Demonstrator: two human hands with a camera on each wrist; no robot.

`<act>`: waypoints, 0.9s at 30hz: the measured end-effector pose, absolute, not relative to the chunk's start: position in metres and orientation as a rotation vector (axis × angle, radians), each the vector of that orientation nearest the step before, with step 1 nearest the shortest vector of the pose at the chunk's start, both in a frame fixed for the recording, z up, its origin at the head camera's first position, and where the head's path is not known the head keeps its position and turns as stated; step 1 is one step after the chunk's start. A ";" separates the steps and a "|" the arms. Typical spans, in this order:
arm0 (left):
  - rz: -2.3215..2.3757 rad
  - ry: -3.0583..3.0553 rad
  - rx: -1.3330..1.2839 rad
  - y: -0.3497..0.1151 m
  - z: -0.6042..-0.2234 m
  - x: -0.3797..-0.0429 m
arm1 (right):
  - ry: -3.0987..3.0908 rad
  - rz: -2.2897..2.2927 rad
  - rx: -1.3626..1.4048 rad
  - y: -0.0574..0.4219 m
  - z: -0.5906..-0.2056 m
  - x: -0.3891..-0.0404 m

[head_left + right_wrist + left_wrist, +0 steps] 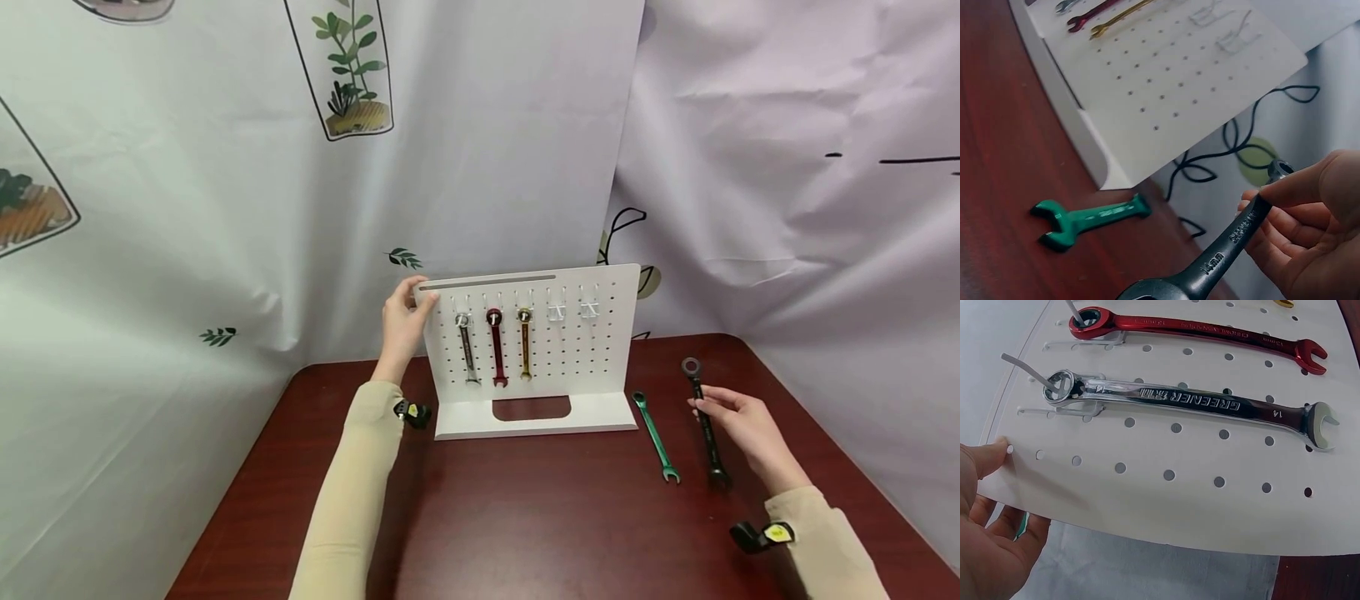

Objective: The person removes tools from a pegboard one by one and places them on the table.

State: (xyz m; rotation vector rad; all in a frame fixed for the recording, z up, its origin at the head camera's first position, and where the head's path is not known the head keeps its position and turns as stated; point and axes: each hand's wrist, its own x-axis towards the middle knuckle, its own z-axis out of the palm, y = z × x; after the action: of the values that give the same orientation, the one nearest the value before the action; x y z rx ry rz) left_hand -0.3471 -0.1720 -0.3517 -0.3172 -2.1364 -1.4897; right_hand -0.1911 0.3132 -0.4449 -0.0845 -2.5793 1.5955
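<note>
Behind the table point(525, 517) there hangs a white cloth point(510, 167), which has soft folds and covers the far side, the left and the right. On its left part are printed a jar point(360, 117) with a green plant point(352, 58) and a small leaf sprig point(218, 337). The table is dark reddish brown, with rounded far corners. A pale light reflects softly on its near part.

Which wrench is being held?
The black metal wrench, in the right grip. The green one lies on the reddish table; silver, red and gold ones hang on the white pegboard.
</note>
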 end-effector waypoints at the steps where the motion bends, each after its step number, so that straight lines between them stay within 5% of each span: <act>1: -1.488 -2.133 -0.319 -0.172 -0.352 -0.347 | -2.599 1.578 -0.091 0.312 -0.447 -0.192; 27: -1.470 -2.160 -0.290 -0.173 -0.351 -0.343 | -2.857 1.335 -0.074 0.301 -0.475 -0.201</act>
State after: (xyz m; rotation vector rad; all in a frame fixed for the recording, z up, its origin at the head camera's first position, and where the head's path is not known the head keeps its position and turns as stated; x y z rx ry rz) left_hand -0.3430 -0.1727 -0.3514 -0.2901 -2.1603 -1.4701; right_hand -0.2007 0.3011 -0.4752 -0.0741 -2.8568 1.3346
